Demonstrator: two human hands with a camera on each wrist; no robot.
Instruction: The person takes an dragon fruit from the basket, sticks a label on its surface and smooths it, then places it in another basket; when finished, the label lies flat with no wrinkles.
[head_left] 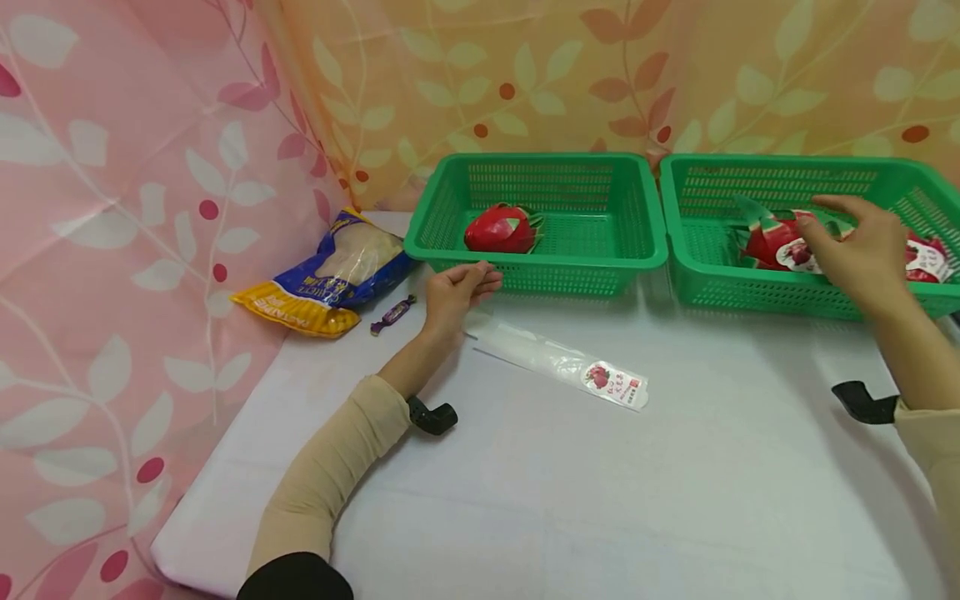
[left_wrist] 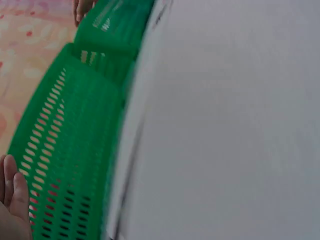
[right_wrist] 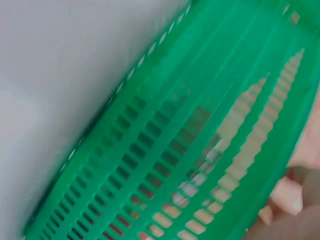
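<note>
In the head view my left hand [head_left: 459, 296] hovers at the front rim of the left green basket [head_left: 555, 260], its fingers together and nothing seen between them. Just below it, a clear flat plastic bag [head_left: 536, 354] with a dragon fruit label lies slantwise on the white table. One red dragon fruit [head_left: 501, 229] sits inside that basket. My right hand [head_left: 862, 250] is over the right green basket [head_left: 750, 287], thumb and forefinger apart, beside a labelled dragon fruit [head_left: 772, 242]. Another labelled dragon fruit [head_left: 926, 257] lies further right, partly behind the wrist.
A blue and yellow packet [head_left: 333, 275] lies left of the baskets, with a purple wrapped candy [head_left: 393, 315] close by. Patterned cloth [head_left: 480, 75] hangs behind and on the left. The white tablecloth [head_left: 600, 492] stretches in front.
</note>
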